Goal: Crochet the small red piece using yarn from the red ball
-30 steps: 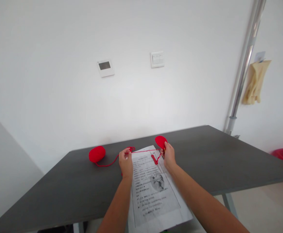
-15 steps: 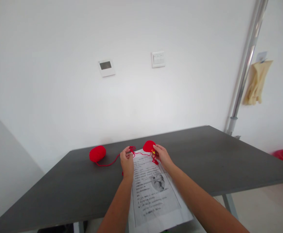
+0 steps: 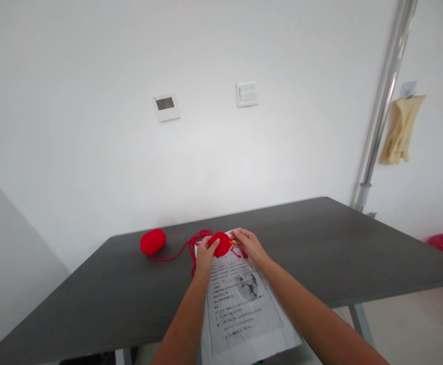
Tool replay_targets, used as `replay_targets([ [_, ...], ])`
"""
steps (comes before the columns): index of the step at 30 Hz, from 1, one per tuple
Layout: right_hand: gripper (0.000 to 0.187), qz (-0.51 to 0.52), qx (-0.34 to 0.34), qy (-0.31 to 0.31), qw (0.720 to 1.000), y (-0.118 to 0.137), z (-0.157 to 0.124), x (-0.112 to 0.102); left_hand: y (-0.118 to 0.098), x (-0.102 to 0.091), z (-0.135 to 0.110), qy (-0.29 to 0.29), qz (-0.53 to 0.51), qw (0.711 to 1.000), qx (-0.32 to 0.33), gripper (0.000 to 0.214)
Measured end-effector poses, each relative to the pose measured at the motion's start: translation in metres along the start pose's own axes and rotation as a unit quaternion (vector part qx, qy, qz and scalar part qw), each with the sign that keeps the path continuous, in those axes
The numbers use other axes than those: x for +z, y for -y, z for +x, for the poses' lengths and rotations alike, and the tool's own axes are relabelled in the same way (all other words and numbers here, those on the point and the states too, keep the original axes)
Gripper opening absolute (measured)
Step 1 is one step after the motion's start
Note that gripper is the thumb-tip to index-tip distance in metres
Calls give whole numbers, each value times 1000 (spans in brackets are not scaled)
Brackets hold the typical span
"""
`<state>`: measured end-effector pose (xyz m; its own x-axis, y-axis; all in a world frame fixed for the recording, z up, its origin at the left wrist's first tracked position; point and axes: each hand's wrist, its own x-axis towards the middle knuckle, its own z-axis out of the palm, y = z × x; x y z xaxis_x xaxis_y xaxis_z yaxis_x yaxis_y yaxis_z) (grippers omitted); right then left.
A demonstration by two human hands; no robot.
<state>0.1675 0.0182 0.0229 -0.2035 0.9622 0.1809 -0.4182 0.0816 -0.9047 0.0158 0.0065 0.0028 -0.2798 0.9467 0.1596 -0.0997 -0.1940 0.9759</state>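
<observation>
Two bare hands meet at the far end of a printed sheet (image 3: pixel 244 324), which lies on a dark grey worktop (image 3: pixel 92 294) and juts past its near edge. Over the sheet's far left corner is a flat red disc (image 3: pixel 221 244); the left hand (image 3: pixel 205 253) pinches it, thumb on its face. The right hand (image 3: pixel 250 245) is over the sheet's far right corner, its fingers bent close together beside a small yellow clip (image 3: pixel 232 242) at the disc's edge; I cannot tell whether they pinch anything. Just below that hand, near the sheet's right margin, lies a small red strip (image 3: pixel 245 254). Loose red yarn (image 3: pixel 193 242) loops around the sheet's far left corner and runs to a red yarn ball (image 3: pixel 153 241), well left of the sheet.
</observation>
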Motion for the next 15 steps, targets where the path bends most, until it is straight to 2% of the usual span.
replay_targets([
  [4, 23, -10, -52, -70, 996, 4, 1, -4, 4, -2, 3, -30, -21, 999, -2, 31],
  [8, 22, -33, -71, -123, 989, 6, 0, -9, 5, -3, 5, -83, -47, 995, -4, 27],
  [12, 17, -80, -74, -117, 987, -2, 3, -12, 2, -4, 5, -127, -68, 989, -15, 21],
  [15, 11, -214, -88, -102, 967, -10, 5, -14, -2, -3, 4, -132, -60, 989, -21, 22],
])
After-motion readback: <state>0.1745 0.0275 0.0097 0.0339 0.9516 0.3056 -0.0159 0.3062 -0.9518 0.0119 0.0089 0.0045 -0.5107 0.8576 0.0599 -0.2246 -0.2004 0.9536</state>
